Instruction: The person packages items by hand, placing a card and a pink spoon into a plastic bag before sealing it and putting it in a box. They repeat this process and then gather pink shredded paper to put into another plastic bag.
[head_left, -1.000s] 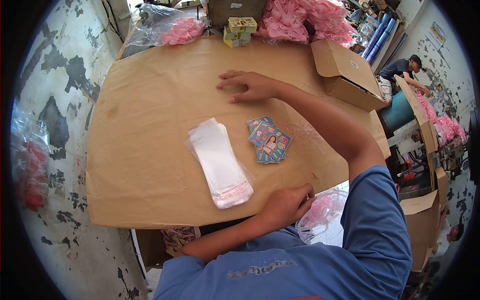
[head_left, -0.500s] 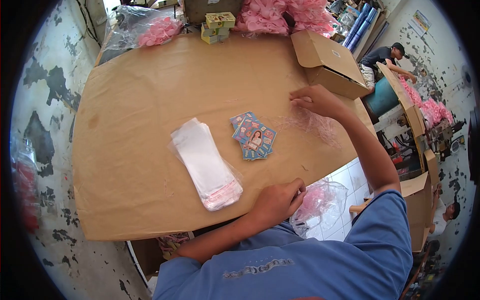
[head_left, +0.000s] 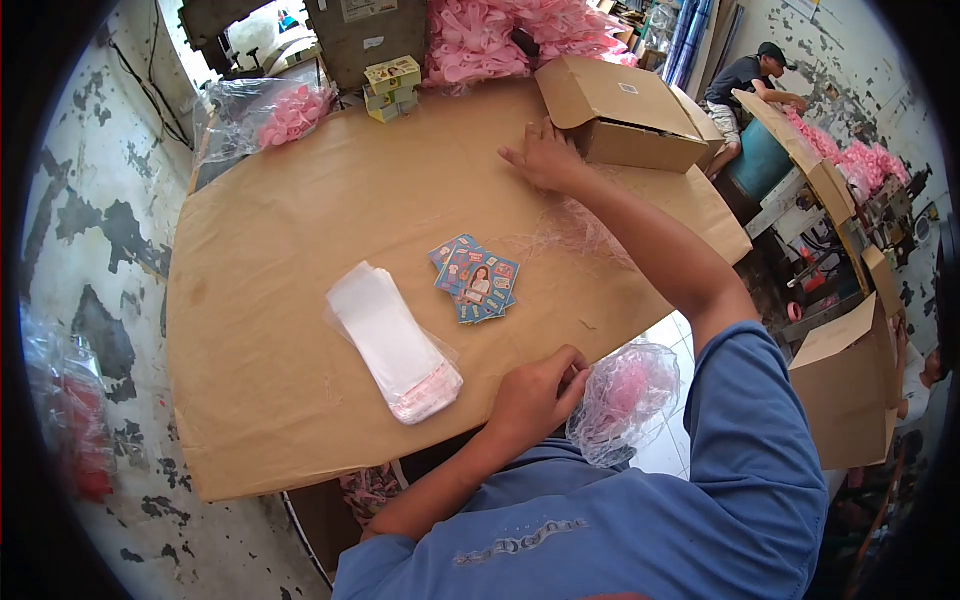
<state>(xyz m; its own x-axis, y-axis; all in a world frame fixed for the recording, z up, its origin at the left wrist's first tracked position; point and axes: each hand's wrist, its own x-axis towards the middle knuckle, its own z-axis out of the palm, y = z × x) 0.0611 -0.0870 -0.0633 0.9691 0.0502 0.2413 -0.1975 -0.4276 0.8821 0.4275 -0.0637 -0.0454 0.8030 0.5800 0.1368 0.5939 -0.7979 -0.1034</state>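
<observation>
Hands are working apart, the right hand [head_left: 545, 155] lying open by the cardboard box [head_left: 622, 115] and the left hand [head_left: 535, 395] curling around a plastic bag [head_left: 625, 395], while cards [head_left: 475, 280] and sleeves [head_left: 390, 340] are waiting unpacked mid-counter [head_left: 260, 250].

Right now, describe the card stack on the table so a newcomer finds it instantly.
On the brown paper-covered table, look near the middle, just right of the pile of clear plastic sleeves. The stack of printed cards lies fanned there, touched by neither hand. It is the only colourful blue printed item on the bare paper.
</observation>
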